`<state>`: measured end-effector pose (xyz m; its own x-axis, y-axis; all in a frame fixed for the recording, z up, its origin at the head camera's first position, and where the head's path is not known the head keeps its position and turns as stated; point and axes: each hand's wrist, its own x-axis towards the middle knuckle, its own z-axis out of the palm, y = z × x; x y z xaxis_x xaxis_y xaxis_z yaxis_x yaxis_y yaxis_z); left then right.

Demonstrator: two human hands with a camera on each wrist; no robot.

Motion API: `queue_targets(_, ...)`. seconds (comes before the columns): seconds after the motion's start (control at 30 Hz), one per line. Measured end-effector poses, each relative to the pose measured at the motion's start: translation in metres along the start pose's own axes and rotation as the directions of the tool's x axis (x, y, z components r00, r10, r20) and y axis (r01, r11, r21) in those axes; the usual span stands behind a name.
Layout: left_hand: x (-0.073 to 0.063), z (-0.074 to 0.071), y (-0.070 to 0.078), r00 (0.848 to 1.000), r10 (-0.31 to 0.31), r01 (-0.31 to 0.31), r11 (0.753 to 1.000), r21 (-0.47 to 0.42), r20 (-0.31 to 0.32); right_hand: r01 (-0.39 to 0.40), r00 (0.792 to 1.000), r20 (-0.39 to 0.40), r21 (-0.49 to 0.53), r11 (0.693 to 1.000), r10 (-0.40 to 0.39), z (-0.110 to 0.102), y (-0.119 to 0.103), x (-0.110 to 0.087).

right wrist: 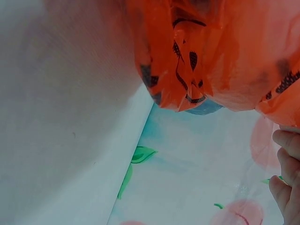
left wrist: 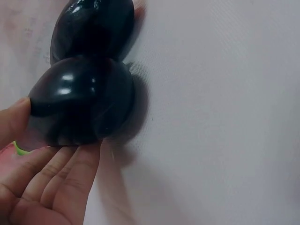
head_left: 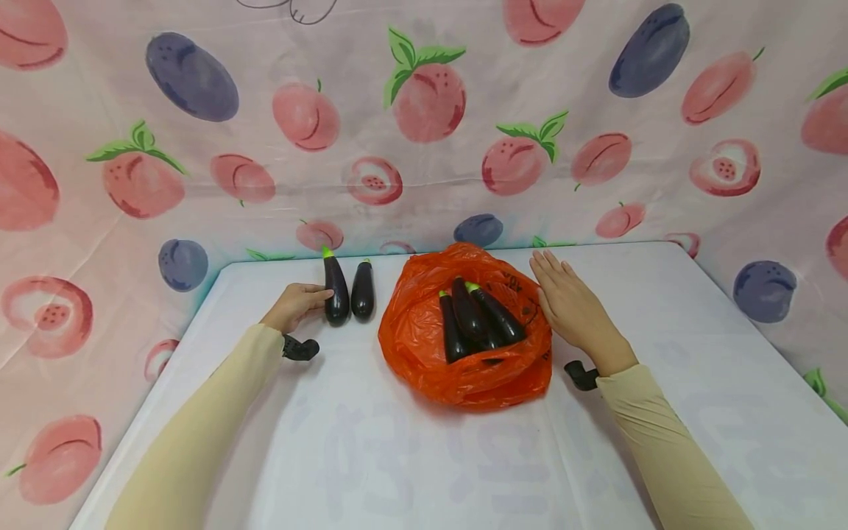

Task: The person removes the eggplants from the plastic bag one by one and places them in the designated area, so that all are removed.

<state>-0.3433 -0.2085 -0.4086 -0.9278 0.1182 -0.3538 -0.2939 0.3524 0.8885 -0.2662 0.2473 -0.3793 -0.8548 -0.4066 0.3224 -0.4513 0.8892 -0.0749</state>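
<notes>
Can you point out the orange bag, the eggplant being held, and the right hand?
Orange bag (head_left: 473, 384), head view: its front wall.
Held eggplant (head_left: 338, 299), head view: the middle of its dark body.
Right hand (head_left: 576, 311), head view: the back of the hand.

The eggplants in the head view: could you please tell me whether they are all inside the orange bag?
No, one eggplant lies left of the orange bag, and the left hand holds another eggplant outside it.
</notes>
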Motion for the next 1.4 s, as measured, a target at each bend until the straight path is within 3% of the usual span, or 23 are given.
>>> queue_targets(0.3, 0.002, 0.004, 0.002, 0.999, -0.018, 0.017, 0.999, -0.042, -0.043, -0.001, 1.000, 0.003, 0.003, 1.000, 0.001, -0.002, 0.000, 0.000)
queue_targets(0.6, 0.005, 0.004, 0.004, 0.992, -0.080, 0.071, 0.994, -0.088, -0.098, 0.001, 1.000, 0.007, 0.008, 1.000, -0.001, -0.002, 0.000, 0.000)
queue_targets(1.4, 0.005, 0.010, 0.006, 0.981, -0.086, 0.068, 0.992, -0.107, -0.174, 0.004, 1.000, -0.006, -0.003, 1.000, -0.004, -0.002, -0.001, -0.001)
